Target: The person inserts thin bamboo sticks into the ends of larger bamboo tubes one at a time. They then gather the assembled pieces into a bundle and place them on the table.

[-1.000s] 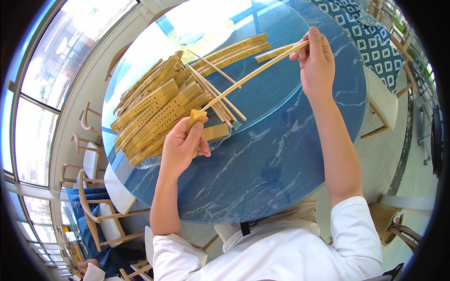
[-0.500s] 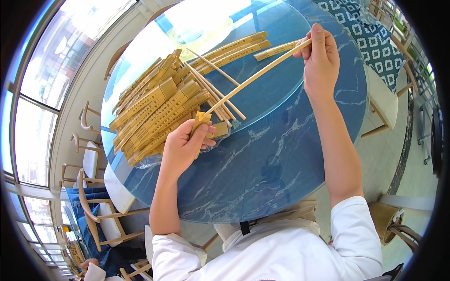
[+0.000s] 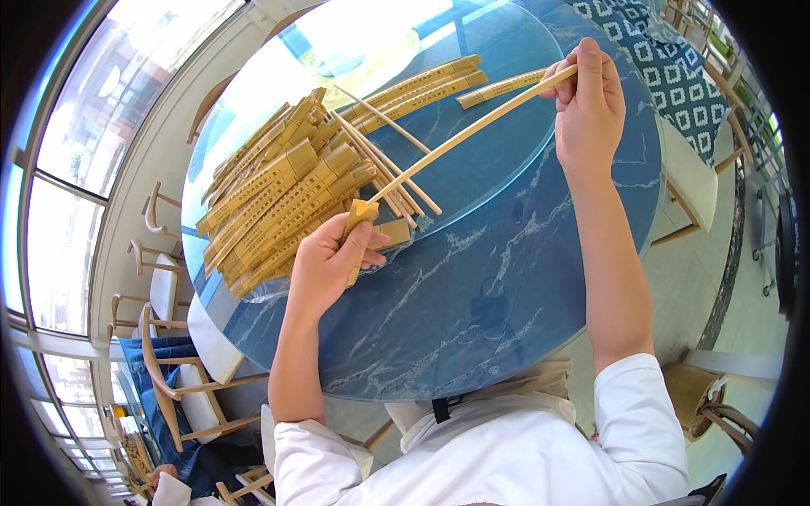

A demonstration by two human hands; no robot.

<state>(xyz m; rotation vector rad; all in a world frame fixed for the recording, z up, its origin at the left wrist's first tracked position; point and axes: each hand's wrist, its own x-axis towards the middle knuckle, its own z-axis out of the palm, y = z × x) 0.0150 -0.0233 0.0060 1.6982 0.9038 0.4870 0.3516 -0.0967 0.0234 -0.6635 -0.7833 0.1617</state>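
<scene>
My left hand is closed on a gold-brown paper chopstick sleeve, its mouth tilted up toward the right. Up at the right, my right hand pinches wooden chopsticks by their far end. They lie so close together that I cannot tell their number. Their lower tips meet the sleeve's mouth; how deep they reach inside is hidden. Just beyond my left hand spreads a pile of printed paper sleeves. Loose chopsticks rest beside that pile on its right.
A round blue marbled table carries a glass turntable. Toward the back lie two or three sleeves, and one more sleeve near my right hand. Patterned cloth covers a chair at right; wooden chairs stand left.
My right hand has moved slightly right with the chopsticks. My left hand and the sleeve have shifted a little left. The pile is unchanged.
</scene>
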